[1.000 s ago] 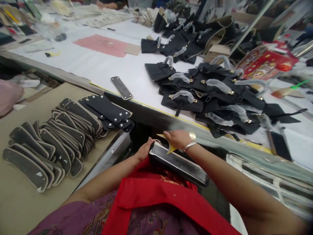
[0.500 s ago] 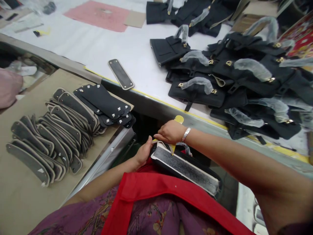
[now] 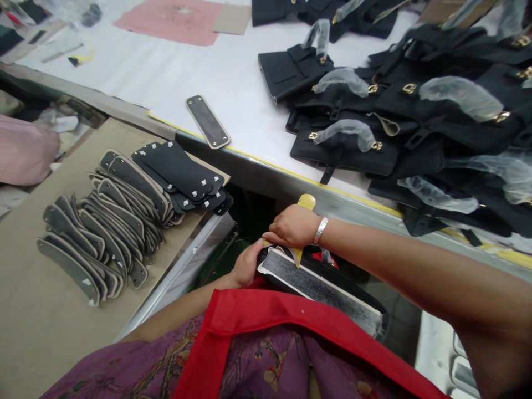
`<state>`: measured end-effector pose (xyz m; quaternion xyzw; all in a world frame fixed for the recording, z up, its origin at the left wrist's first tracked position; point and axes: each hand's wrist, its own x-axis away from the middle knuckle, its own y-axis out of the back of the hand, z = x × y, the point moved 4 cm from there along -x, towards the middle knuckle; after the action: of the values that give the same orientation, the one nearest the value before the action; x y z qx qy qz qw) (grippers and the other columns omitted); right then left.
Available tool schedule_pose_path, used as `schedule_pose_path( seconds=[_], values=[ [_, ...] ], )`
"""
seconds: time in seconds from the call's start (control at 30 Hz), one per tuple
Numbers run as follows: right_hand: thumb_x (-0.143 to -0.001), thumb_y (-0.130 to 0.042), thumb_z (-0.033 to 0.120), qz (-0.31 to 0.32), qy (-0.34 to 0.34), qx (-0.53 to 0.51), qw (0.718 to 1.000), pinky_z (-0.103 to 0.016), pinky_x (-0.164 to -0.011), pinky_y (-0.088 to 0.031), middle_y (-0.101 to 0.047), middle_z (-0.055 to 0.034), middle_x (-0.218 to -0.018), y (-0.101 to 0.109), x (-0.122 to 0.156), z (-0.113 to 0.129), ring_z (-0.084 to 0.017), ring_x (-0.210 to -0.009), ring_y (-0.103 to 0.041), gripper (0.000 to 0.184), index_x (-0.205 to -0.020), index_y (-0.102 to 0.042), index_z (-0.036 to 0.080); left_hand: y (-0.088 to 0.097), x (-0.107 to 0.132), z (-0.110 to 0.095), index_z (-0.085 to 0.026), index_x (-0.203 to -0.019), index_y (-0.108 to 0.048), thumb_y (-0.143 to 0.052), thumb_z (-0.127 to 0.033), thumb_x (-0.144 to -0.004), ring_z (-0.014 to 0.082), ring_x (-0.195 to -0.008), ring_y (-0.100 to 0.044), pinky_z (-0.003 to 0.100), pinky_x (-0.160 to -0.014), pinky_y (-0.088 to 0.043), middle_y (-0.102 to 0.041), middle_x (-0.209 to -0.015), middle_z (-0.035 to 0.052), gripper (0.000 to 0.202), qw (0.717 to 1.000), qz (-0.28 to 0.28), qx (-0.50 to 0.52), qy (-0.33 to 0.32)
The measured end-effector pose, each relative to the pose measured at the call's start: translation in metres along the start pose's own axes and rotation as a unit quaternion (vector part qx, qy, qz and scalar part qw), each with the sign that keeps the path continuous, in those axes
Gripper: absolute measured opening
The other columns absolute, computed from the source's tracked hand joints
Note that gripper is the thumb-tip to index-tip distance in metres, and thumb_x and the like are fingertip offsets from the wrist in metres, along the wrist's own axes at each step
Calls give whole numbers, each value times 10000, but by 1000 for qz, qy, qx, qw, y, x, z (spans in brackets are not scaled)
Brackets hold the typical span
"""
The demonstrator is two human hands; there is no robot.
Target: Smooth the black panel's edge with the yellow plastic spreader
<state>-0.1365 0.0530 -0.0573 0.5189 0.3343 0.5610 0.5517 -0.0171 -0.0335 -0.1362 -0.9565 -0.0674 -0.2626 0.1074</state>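
A black handbag (image 3: 324, 291) rests on its side against my lap, its grey bottom panel with whitish edges facing up. My left hand (image 3: 245, 266) grips the bag's left end, thumb on top by the corner. My right hand (image 3: 293, 226) is closed around a flat yellow tool (image 3: 306, 201) with a rounded upper end. The tool's pointed lower end comes out below the fist, at the panel's upper edge near the left corner. Both hands are close together, almost touching. The fingers of my left hand under the bag are hidden.
Left, a brown board (image 3: 25, 216) carries rows of grey studded base pieces (image 3: 112, 221) and black pieces (image 3: 178, 169). One base piece (image 3: 208, 122) lies on the white table (image 3: 137, 72). Black handbags (image 3: 344, 149) with plastic-wrapped handles are heaped at right. The table edge (image 3: 266, 166) runs before my hands.
The camera view has shifted slightly, so the board's pieces appear further right and the bags closer. My hands keep nearly the same hold on the handbag and the yellow tool.
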Motion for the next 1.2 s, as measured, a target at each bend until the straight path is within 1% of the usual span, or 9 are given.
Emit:
schedule_pose_path(
  seconds=[0.17, 0.3, 0.43, 0.53, 0.6, 0.73, 0.87, 1.0, 1.2],
  values=[
    [-935, -194, 480, 3, 12, 15, 1000, -288, -561, -294, -667, -124, -727, 2, 0, 2, -198, -651, -594, 626, -736, -670, 126, 1, 3, -7, -128, -951, -656, -375, -501, -860, 231, -980, -567, 337, -889, -415, -666, -980, 76, 476, 997, -6, -61, -39],
    [-933, -192, 494, 4, 11, 19, 1000, -291, -565, -302, -667, -121, -726, 3, 2, 3, -206, -658, -602, 634, -751, -678, 130, -3, 5, -13, -137, -949, -659, -341, -466, -885, 204, -939, -573, 321, -889, -410, -664, -976, 59, 462, 995, 30, -71, -67],
    [-929, -176, 509, 9, -12, 11, 1000, -299, -573, -312, -664, -126, -720, 2, 6, 3, -218, -678, -609, 657, -744, -680, 131, -5, 5, -19, -131, -931, -655, -338, -439, -899, 185, -906, -565, 300, -872, -410, -658, -944, 53, 443, 992, 55, -72, -84],
    [-924, -173, 525, 11, -45, -3, 999, -294, -570, -316, -664, -131, -718, 1, 9, 3, -222, -687, -613, 670, -738, -678, 127, -6, 3, -22, -126, -923, -641, -357, -428, -900, 180, -881, -558, 294, -841, -415, -647, -926, 57, 416, 992, 77, -62, -77],
    [-926, -167, 522, 10, -71, -14, 997, -289, -569, -321, -666, -132, -727, -1, 13, 4, -221, -685, -614, 670, -742, -678, 130, -8, 2, -24, -125, -974, -619, -365, -417, -899, 182, -885, -555, 296, -829, -417, -636, -963, 65, 394, 992, 102, -38, -71],
    [-930, -125, 518, 9, -116, -40, 992, -280, -569, -335, -667, -122, -741, -6, 22, 7, -220, -688, -616, 693, -766, -684, 144, -13, 1, -32, -124, -1088, -570, -377, -386, -896, 203, -977, -530, 312, -886, -388, -597, -1075, 84, 378, 988, 130, -29, -82],
    [-920, -94, 547, 14, -158, -56, 986, -279, -572, -354, -668, -123, -750, -10, 30, 11, -230, -693, -621, 724, -800, -691, 154, -16, 0, -38, -135, -1054, -589, -363, -381, -898, 211, -1015, -514, 311, -906, -370, -587, -1095, 80, 368, 983, 149, -50, -98],
    [-903, -66, 578, 20, -203, -69, 977, -301, -566, -380, -670, -117, -756, -12, 36, 17, -261, -696, -628, 739, -849, -692, 190, -17, 0, -40, -143, -1034, -583, -392, -389, -883, 211, -1005, -519, 303, -892, -381, -587, -1082, 77, 346, 982, 165, -49, -82],
    [-893, -59, 589, 48, -277, -81, 956, -329, -591, -419, -667, -141, -764, -18, 48, 19, -280, -707, -633, 756, -828, -690, 177, -20, -6, -47, -151, -1050, -578, -428, -369, -869, 200, -969, -524, 286, -858, -383, -592, -1071, 70, 320, 976, 186, -93, -59]
  ],
)
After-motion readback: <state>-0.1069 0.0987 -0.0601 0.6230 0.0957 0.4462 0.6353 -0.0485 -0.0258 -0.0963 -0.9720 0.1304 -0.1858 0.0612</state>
